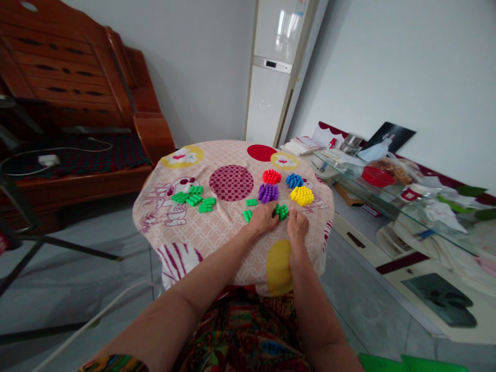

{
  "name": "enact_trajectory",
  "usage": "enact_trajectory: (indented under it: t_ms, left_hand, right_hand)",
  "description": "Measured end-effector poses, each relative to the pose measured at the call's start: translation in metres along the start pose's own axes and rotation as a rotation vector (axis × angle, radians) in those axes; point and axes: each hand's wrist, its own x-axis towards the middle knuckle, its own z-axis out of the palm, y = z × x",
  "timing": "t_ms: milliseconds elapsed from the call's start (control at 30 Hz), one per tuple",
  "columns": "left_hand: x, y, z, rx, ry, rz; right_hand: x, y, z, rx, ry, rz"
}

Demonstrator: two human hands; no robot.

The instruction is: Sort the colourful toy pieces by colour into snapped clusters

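While the knobbed green plastic cluster [282, 212] lies on the patterned pink cloth [232, 227] between both hands, nearer the left, my left hand [263, 218] curls against it and my right hand [298, 225] holds its fingers narrow beside it, though whether either grips I cannot tell.

Wooden bench [65, 67] left, white cabinet [267, 88] against pale wall [201, 62], grey tiled floor [112, 237].

Open tablecloth [232, 184] lane, purple cluster [268, 192] alongside
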Motion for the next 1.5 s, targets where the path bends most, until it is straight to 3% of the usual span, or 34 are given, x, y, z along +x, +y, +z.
enact_trajectory:
  t_ms: [233,433,767,867,967,1033,1133,1233,1300,1400,1500]
  left_hand:
    - [0.003,-0.001,0.000,-0.064,0.028,-0.014]
    - [0.010,0.001,0.005,-0.061,-0.054,0.001]
    - [0.005,0.012,0.004,-0.066,-0.051,0.003]
    - [0.002,0.014,-0.012,-0.149,0.061,0.050]
    - [0.003,0.001,-0.046,-0.136,0.269,0.044]
    - [0.004,-0.019,-0.077,-0.039,0.420,-0.024]
    - [-0.003,-0.064,-0.126,0.140,0.521,-0.300]
    - [-0.020,-0.106,-0.159,0.281,0.511,-0.620]
    - [-0.031,-0.125,-0.168,0.313,0.413,-0.766]
    - [-0.037,-0.133,-0.164,0.384,0.327,-0.770]
    - [-0.032,-0.125,-0.150,0.429,0.252,-0.680]
  right_hand:
    - [0.000,-0.003,-0.003,-0.021,-0.020,0.029]
    - [-0.001,-0.002,-0.003,-0.032,-0.018,0.026]
    - [0.001,0.007,0.003,0.035,0.036,-0.012]
    - [0.002,0.009,0.004,0.050,0.027,0.017]
    - [0.002,0.011,0.006,0.072,0.009,0.035]
    - [0.001,0.011,0.006,0.092,0.002,0.034]
    - [0.001,0.010,0.006,0.092,-0.005,0.038]
    - [0.000,0.007,0.005,0.076,-0.020,0.055]
    - [0.000,0.005,0.004,0.070,-0.025,0.060]
    - [-0.001,0.004,0.002,0.058,-0.013,0.048]
    - [-0.001,0.004,0.002,0.046,-0.009,0.040]
